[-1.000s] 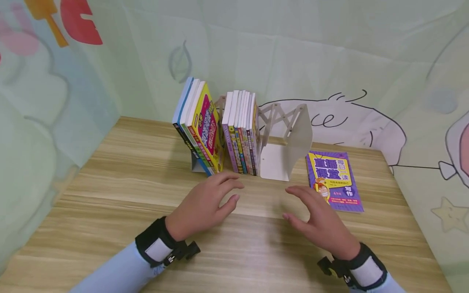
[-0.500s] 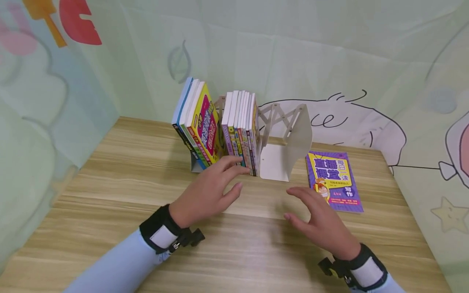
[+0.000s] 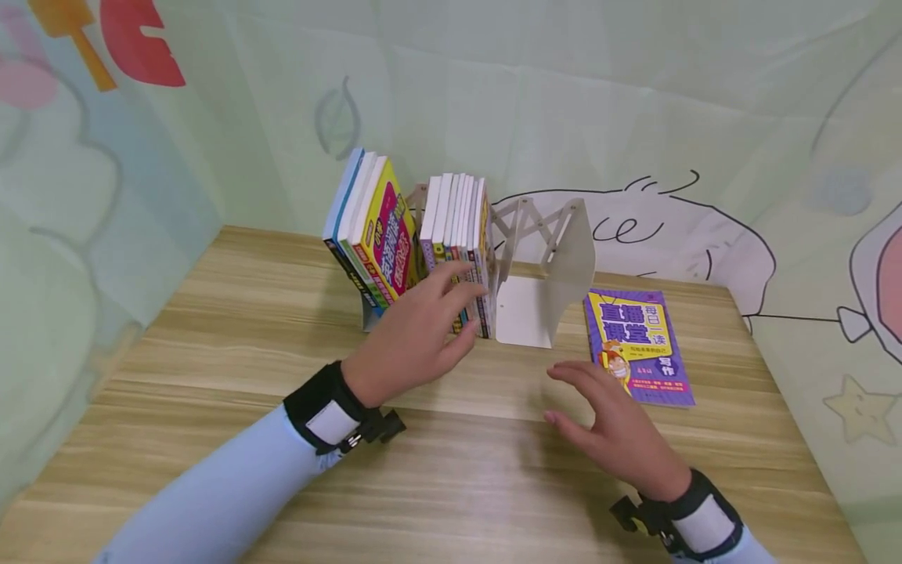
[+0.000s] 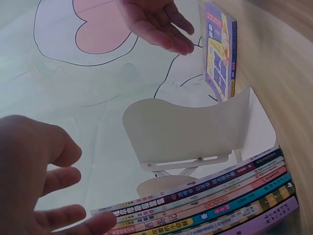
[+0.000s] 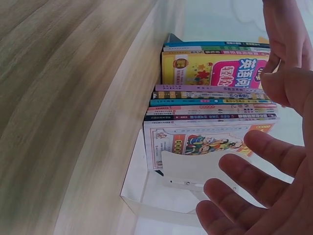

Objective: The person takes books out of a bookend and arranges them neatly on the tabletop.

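Left hand has advanced up-frame toward the book row since the earlier frame; right hand is unmoved. I observe a printed backdrop across the top and the wood-grain surface below. At frame centre stands the metal rack; its middle section carries the book row, long axes near-vertical, immediately beyond the left hand, the nearer one. Contact: cannot tell. Purple book: flat, right of centre. Both hands: released, gripping nothing.

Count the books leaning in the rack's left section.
3 visible: a blue book leftmost, a green-spined book in the middle, a yellow-covered book on the right. A thin one could be hidden.
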Demonstrator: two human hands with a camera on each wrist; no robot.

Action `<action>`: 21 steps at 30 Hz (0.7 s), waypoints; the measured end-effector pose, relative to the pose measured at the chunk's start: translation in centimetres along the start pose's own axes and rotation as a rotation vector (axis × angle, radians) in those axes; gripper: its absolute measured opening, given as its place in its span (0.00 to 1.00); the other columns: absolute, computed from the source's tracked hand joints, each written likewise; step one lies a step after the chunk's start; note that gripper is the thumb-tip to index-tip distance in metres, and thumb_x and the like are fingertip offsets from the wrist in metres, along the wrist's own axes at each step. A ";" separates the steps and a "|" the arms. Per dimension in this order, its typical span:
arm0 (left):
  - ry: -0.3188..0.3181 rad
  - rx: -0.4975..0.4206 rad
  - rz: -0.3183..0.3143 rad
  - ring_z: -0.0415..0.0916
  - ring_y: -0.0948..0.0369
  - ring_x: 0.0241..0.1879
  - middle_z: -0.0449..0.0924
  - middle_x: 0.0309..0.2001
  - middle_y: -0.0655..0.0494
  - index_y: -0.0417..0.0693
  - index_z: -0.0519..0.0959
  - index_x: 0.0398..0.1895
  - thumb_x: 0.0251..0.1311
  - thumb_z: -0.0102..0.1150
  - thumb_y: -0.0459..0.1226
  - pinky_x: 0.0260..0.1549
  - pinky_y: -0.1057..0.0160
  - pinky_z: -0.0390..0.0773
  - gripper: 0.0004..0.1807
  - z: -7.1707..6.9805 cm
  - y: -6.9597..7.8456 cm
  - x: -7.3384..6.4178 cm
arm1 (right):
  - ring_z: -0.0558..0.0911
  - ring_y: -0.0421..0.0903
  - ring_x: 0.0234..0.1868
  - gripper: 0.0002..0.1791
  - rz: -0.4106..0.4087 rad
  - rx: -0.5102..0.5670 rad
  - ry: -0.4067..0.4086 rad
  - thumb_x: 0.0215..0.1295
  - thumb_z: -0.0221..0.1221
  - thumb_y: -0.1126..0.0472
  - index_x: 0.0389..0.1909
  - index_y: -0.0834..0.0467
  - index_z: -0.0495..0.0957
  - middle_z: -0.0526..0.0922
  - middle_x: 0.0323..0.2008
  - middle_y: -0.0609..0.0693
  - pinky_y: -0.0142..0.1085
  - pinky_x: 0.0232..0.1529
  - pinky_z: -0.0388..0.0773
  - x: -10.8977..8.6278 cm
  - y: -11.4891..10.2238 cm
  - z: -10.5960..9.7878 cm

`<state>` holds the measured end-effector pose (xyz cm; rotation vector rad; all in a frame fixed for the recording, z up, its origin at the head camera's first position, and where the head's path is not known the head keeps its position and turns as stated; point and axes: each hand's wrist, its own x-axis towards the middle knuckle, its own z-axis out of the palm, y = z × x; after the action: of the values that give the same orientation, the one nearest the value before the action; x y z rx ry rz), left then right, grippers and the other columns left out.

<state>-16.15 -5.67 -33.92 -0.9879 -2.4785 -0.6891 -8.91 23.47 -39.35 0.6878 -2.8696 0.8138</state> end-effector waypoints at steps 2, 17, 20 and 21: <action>0.017 0.013 -0.016 0.80 0.55 0.48 0.69 0.66 0.40 0.40 0.78 0.58 0.68 0.55 0.41 0.43 0.59 0.84 0.20 -0.1 0.1 0.5 | 0.75 0.49 0.63 0.27 0.001 -0.003 -0.004 0.64 0.66 0.48 0.62 0.51 0.75 0.77 0.62 0.48 0.51 0.61 0.77 0.0 0.0 0.0; -0.135 0.093 -0.136 0.79 0.49 0.57 0.56 0.75 0.35 0.44 0.76 0.62 0.69 0.54 0.45 0.21 0.68 0.77 0.23 0.0 0.0 2.8 | 0.76 0.48 0.63 0.27 0.009 0.001 -0.015 0.63 0.68 0.51 0.62 0.51 0.75 0.77 0.61 0.47 0.51 0.59 0.78 0.0 0.0 0.0; -0.142 0.105 -0.134 0.80 0.51 0.55 0.55 0.76 0.37 0.43 0.75 0.62 0.69 0.53 0.45 0.22 0.68 0.78 0.23 0.1 -0.1 3.0 | 0.76 0.49 0.63 0.27 0.013 0.007 -0.020 0.63 0.68 0.51 0.62 0.51 0.76 0.77 0.61 0.47 0.51 0.59 0.78 0.0 0.0 0.0; -0.146 0.110 -0.133 0.80 0.52 0.54 0.55 0.77 0.38 0.43 0.75 0.63 0.69 0.53 0.45 0.21 0.68 0.78 0.23 0.2 -0.1 3.1 | 0.76 0.49 0.63 0.26 0.015 0.009 -0.023 0.64 0.67 0.50 0.62 0.51 0.76 0.77 0.61 0.47 0.51 0.59 0.78 0.0 0.0 0.0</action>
<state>-18.37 -4.02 -32.57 -0.8680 -2.6972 -0.5308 -8.88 23.50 -39.37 0.6811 -2.8965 0.8275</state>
